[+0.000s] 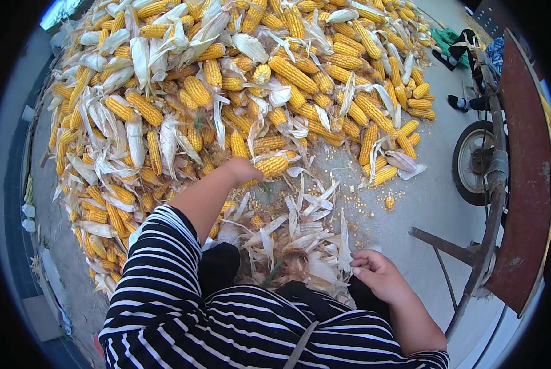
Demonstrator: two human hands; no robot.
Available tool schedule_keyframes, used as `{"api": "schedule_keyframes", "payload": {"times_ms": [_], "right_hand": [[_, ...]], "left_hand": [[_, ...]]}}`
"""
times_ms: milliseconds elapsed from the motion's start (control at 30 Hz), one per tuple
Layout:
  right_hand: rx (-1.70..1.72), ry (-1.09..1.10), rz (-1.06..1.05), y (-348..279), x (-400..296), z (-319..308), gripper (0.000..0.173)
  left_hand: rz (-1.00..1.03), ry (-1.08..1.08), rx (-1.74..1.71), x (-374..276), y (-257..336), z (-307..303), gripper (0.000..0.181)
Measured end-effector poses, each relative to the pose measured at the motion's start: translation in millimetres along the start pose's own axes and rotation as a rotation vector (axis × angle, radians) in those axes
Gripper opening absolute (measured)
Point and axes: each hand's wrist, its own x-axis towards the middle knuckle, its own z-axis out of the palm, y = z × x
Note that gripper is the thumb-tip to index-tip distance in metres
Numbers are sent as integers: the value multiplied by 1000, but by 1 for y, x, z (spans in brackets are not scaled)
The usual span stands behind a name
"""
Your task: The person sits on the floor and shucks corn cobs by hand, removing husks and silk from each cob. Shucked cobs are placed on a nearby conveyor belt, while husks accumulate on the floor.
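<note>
A large heap of yellow corn cobs (294, 74), many with pale dry husks attached, fills the floor in front of me. My left hand (246, 170) reaches to the near edge of the heap and touches a partly husked corn cob (272, 166); its fingers are mostly hidden, so I cannot tell whether it grips the cob. Low on the right, my right hand (372, 272) is half curled, its fingertips beside an upright strip of dry husk (344, 244); whether it pinches the strip is unclear. Loose husks (321, 265) lie between my legs.
A cart with a rusty metal side panel (522, 175), a spoked wheel (476, 161) and a projecting metal bar (441, 245) stands at the right. Loose kernels and a broken cob piece (390, 203) lie on the concrete. Another person's shoe (457, 103) shows at the upper right.
</note>
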Motion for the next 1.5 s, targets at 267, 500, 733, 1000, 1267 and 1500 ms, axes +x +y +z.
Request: {"api": "schedule_keyframes", "payload": {"times_ms": [267, 500, 733, 1000, 1267, 1500], "right_hand": [[505, 102, 14, -6, 6, 31, 46], [857, 104, -166, -4, -3, 71, 34], [744, 408, -593, -48, -72, -6, 47], [1064, 847, -1356, -165, -231, -208, 30], [383, 350, -519, -86, -129, -70, 35], [-464, -21, 71, 28, -51, 40, 44]], "left_hand": [[520, -262, -1010, -166, 85, 114, 34], [709, 501, -328, -229, 91, 144, 29], [480, 636, -278, -189, 10, 151, 22], [429, 220, 238, -164, 13, 157, 61], [414, 139, 83, -140, 13, 113, 52], [77, 272, 180, -43, -47, 54, 34]]}}
